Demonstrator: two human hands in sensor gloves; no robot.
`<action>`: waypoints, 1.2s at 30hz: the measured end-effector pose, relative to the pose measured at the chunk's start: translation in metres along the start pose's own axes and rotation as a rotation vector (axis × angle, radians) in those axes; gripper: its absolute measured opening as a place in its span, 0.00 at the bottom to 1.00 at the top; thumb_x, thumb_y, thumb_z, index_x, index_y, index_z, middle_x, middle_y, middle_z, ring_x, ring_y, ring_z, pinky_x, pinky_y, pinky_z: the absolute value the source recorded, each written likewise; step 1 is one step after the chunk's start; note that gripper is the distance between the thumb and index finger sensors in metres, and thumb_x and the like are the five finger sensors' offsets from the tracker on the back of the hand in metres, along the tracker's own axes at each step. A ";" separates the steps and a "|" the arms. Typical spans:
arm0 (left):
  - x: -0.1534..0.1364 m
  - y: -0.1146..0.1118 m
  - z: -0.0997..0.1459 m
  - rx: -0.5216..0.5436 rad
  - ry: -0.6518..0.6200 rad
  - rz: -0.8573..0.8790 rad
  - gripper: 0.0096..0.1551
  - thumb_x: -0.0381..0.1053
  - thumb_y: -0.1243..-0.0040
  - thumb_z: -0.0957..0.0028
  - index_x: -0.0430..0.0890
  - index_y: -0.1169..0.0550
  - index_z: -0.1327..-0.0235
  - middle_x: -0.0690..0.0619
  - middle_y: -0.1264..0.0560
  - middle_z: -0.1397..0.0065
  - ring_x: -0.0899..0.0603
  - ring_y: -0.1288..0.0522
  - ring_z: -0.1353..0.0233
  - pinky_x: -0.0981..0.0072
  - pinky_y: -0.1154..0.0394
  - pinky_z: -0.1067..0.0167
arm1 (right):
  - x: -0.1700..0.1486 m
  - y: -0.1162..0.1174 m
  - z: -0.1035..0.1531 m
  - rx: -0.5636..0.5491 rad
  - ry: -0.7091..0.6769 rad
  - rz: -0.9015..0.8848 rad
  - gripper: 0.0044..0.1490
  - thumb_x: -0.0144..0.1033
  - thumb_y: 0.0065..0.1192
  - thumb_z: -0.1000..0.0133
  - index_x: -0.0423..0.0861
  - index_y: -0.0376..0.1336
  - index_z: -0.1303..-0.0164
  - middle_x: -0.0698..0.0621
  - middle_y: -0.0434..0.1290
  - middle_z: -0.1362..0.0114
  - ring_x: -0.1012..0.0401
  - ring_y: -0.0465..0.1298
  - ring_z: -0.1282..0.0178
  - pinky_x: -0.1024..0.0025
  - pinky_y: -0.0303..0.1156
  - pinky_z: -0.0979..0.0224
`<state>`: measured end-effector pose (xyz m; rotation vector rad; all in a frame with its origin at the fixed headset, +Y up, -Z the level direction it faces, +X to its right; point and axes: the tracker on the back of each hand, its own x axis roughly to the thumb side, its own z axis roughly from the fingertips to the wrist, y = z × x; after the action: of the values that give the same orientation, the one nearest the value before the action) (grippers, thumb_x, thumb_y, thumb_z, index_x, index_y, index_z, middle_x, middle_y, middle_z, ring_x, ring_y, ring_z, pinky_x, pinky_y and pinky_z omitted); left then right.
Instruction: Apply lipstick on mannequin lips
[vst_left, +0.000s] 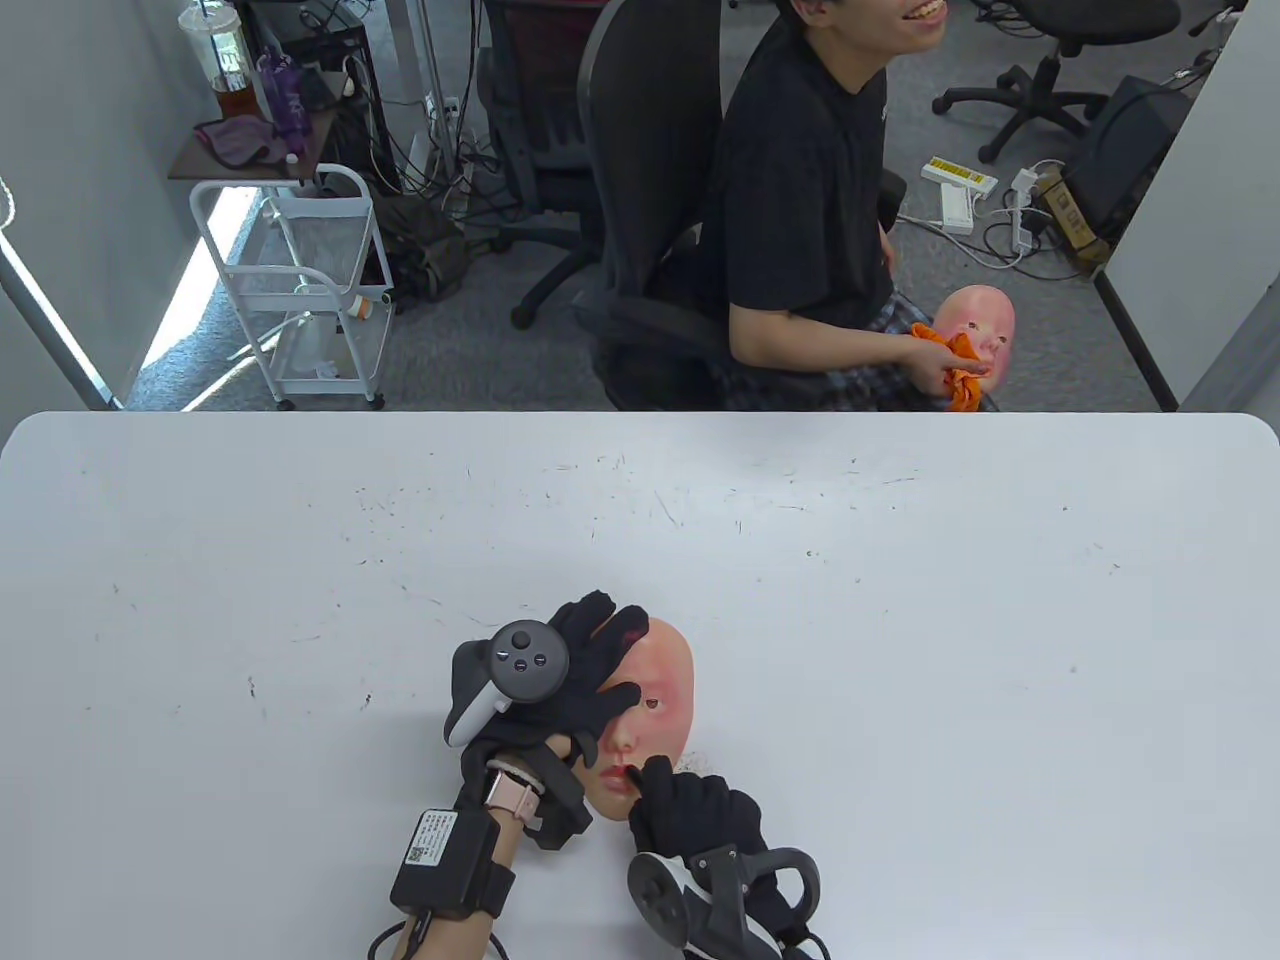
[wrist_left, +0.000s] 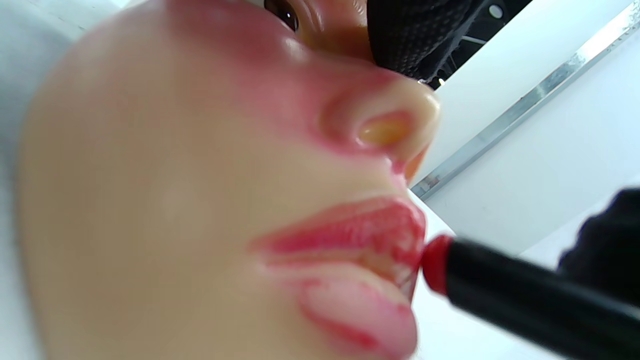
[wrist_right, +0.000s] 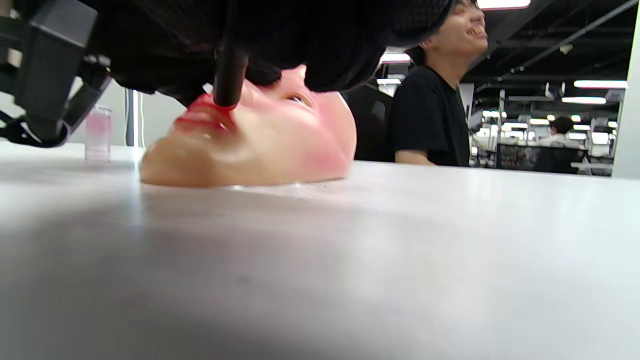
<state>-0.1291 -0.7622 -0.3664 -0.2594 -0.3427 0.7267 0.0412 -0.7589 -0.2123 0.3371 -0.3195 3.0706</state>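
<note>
A skin-coloured mannequin face (vst_left: 660, 690) lies face up on the white table (vst_left: 900, 620) near the front edge. My left hand (vst_left: 575, 665) rests on its forehead and left side and holds it down. My right hand (vst_left: 690, 800) grips a black lipstick (wrist_left: 525, 297), and its red tip (wrist_left: 436, 262) touches the lips (wrist_left: 370, 235) at the mouth's middle. The upper lip is red, the lower lip paler with a red edge. In the right wrist view the lipstick (wrist_right: 229, 75) stands down onto the lips (wrist_right: 202, 117) of the face (wrist_right: 260, 145).
A person in a black shirt (vst_left: 800, 180) sits across the table and holds a second mannequin face (vst_left: 985, 330) with an orange cloth (vst_left: 955, 365). A small clear cap (wrist_right: 97, 132) stands on the table beyond the face. A white cart (vst_left: 300, 280) stands at the back left.
</note>
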 end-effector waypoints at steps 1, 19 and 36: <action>0.000 0.000 0.000 0.001 0.000 -0.001 0.46 0.55 0.37 0.45 0.69 0.46 0.15 0.57 0.62 0.10 0.40 0.65 0.14 0.35 0.55 0.20 | -0.001 0.001 0.000 0.004 -0.003 -0.028 0.32 0.49 0.60 0.46 0.44 0.68 0.36 0.51 0.79 0.53 0.53 0.78 0.51 0.58 0.73 0.45; 0.000 0.000 0.000 -0.002 0.001 0.006 0.46 0.55 0.37 0.45 0.69 0.46 0.15 0.57 0.62 0.10 0.40 0.65 0.14 0.35 0.55 0.20 | 0.007 0.002 -0.003 -0.013 -0.064 -0.022 0.32 0.50 0.59 0.45 0.45 0.67 0.34 0.52 0.78 0.51 0.53 0.78 0.49 0.58 0.72 0.43; 0.000 0.000 0.000 -0.004 0.001 0.007 0.46 0.55 0.37 0.45 0.70 0.46 0.15 0.57 0.62 0.10 0.40 0.66 0.14 0.35 0.55 0.20 | 0.014 0.002 -0.005 -0.055 -0.058 0.040 0.32 0.50 0.59 0.45 0.45 0.67 0.35 0.52 0.78 0.52 0.53 0.78 0.50 0.58 0.72 0.44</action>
<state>-0.1293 -0.7624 -0.3662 -0.2645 -0.3426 0.7328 0.0259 -0.7599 -0.2141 0.4238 -0.4167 3.0880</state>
